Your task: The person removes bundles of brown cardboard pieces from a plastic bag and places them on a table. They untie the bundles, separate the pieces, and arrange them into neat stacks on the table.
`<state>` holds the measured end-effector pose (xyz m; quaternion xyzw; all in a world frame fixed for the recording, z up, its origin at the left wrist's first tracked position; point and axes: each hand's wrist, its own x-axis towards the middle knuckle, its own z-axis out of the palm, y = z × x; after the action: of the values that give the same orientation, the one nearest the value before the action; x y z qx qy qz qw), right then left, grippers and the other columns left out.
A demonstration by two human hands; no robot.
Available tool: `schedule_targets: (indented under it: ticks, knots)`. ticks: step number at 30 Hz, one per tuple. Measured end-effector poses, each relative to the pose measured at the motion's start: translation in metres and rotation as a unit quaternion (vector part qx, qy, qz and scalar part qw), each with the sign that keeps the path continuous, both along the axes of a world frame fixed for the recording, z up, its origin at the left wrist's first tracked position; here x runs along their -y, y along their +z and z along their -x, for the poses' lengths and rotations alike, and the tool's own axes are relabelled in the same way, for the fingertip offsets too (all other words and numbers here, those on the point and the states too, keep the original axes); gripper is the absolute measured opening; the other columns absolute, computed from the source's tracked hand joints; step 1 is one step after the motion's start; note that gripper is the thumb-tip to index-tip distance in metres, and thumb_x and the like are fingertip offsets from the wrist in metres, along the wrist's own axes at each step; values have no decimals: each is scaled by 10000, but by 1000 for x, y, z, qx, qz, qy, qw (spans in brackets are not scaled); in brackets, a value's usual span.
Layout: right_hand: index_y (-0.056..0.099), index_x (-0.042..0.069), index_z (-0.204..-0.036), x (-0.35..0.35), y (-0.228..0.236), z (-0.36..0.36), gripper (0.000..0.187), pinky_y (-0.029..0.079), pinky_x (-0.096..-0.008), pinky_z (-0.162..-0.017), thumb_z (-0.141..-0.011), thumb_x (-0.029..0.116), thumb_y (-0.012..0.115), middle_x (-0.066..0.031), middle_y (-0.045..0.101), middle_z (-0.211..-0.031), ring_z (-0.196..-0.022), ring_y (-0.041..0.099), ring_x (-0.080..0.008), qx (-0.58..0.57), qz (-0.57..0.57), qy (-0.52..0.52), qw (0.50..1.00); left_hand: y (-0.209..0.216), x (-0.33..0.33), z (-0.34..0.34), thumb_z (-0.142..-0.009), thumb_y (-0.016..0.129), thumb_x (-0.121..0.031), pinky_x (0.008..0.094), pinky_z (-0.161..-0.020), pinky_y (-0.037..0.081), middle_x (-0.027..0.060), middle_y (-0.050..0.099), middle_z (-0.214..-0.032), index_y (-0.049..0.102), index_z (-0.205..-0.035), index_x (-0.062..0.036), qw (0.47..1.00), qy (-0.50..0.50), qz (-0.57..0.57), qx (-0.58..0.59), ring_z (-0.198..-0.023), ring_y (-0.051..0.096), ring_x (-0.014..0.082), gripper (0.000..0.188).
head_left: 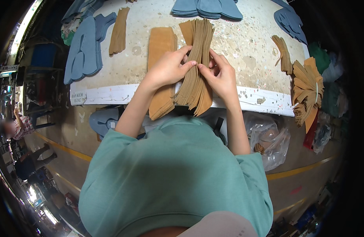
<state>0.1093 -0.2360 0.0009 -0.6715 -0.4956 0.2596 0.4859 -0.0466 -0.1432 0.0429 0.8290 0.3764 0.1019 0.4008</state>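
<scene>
A thick bundle of brown cut strips point(201, 37) stands on edge at the near side of the worktable point(124, 73), its lower ends fanned out. My left hand point(171, 67) closes on the bundle from the left, thumb across the front edges and fingers partly hidden. From the right, my right hand point(222, 75) grips the same bundle, its thumb close to the left thumb. Just left of the bundle lies a flat stack of tan strips point(160, 39), partly under my left hand and reaching past the table's front edge.
Blue-grey cut pieces are stacked at the left point(85, 51), far middle point(207, 8) and far right point(290, 23). Smaller brown bundles lie left point(118, 31) and right point(284, 55). A tied, fanned bundle point(307, 89) overhangs the right corner. Plastic bags point(270, 138) sit below the table.
</scene>
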Motion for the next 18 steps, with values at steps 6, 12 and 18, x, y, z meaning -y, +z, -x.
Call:
schedule_targets:
  ticks: [6,12,18]
  knots:
    - [562,-33,-1247,7,16,7,566,502,-375,-654,-813,302,701,-156,575,-811,-709,619,-280,89,31,-48,994,-3,9,-7,-804,682,-285,354,-654,501,146,644,-809,479,-1301,28,996,34,-70,-35,-693,639,259,622]
    - [574,-38,-1216,2,14,12,477,510,-417,-756,-847,255,650,-225,623,-924,-870,640,-367,118,36,-49,991,-8,3,-4,-778,702,-253,335,-667,506,163,654,-918,447,-1298,45,996,-10,-73,-39,-718,646,255,651]
    - [581,3,-1235,10,15,-24,447,496,-325,-619,-849,220,642,-164,646,-727,-623,628,-223,-1,100,-63,993,-4,-6,16,-870,598,-119,224,-666,520,117,635,-1103,380,-1369,0,938,33,259,230,-768,643,131,557]
